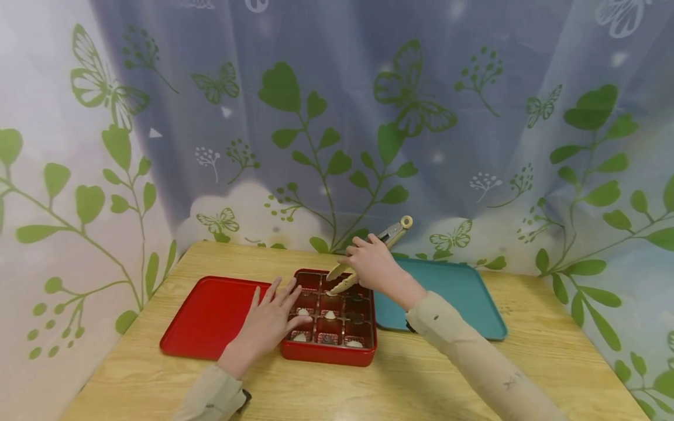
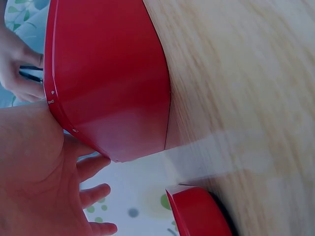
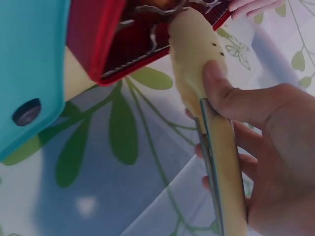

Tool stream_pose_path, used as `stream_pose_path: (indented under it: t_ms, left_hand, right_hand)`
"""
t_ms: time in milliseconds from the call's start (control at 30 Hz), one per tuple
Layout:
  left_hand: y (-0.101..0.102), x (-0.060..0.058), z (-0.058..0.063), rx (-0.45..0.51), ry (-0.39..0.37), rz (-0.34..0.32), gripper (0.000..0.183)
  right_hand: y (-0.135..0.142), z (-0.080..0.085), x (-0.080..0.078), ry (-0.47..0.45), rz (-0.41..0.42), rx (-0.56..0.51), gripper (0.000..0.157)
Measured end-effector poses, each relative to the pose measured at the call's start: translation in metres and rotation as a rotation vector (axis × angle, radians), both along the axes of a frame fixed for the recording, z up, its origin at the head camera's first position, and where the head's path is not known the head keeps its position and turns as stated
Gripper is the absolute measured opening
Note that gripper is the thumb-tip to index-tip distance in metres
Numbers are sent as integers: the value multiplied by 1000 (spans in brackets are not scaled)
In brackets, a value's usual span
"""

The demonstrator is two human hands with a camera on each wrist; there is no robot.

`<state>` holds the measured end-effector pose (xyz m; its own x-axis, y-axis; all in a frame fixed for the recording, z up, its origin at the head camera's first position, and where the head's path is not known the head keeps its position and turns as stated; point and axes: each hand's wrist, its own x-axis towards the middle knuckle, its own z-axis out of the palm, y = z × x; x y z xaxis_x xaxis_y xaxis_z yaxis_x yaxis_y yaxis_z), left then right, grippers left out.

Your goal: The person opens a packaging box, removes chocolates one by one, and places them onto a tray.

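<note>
A red box (image 1: 326, 355) with a divided insert stands on the table. Small pale-topped pieces (image 1: 330, 315) sit in several of its compartments, too small to identify. My left hand (image 1: 265, 327) lies spread at the box's left rim, thumb over the edge; the left wrist view shows it against the rim beside the red side wall (image 2: 108, 88). My right hand (image 1: 371, 263) grips a pair of tongs (image 3: 224, 162) with cream tips and metal arms. Those tips reach down into the box's middle and back compartments. Whether they pinch a piece, I cannot tell.
A flat red tray or lid (image 1: 210, 321) lies left of the box, partly under my left hand. To the right is a teal tray (image 1: 447, 292), with my right forearm across its near side. A patterned curtain (image 1: 337, 146) hangs behind the wooden table (image 1: 421, 380).
</note>
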<state>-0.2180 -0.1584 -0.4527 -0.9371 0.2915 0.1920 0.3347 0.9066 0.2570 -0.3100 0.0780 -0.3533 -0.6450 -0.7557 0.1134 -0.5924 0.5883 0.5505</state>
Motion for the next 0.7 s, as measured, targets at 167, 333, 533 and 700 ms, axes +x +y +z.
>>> stream_pose_path:
  t_ms: [167, 333, 533, 700]
  left_hand:
    - [0, 0, 0, 1, -2, 1, 74]
    - [-1, 0, 1, 1, 3, 0, 74]
    - [-1, 1, 1, 7, 0, 1, 73]
    - [-1, 1, 0, -1, 0, 4, 74]
  right_hand:
    - [-21, 2, -2, -37, -42, 58, 37]
    - [-42, 0, -5, -83, -125, 130, 27]
    - [-57, -9, -7, -121, -206, 196, 11]
    - [-56, -12, -3, -109, -162, 127, 9]
